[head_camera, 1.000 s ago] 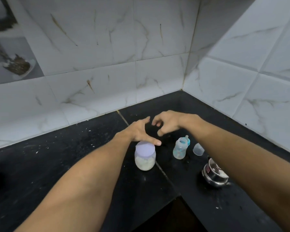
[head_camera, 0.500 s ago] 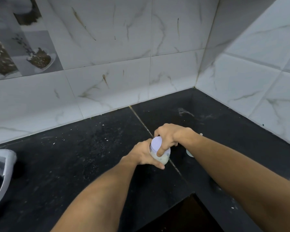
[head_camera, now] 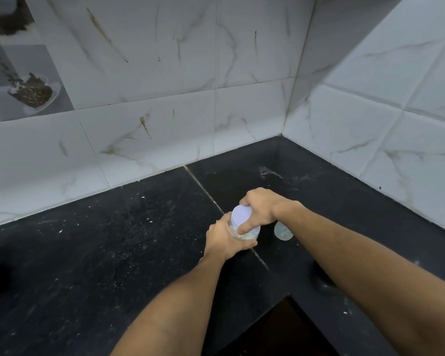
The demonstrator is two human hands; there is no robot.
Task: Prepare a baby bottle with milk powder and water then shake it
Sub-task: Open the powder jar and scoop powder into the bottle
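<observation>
The right hand curls its fingers over the lid, thumb pressed on its near edge, while the left hand wraps tight around the jar of pale powder. The jar stands on the black counter near the corner, and a small clear object, partly hidden, lies just right of it.

Both bare forearms are being extended forward from the lower edge of the view, converging near the middle. The left hand is being curled with its fingers wrapped in a grip. The right hand is being held above it, palm down, fingers clamped, thumb pressed downward.
</observation>
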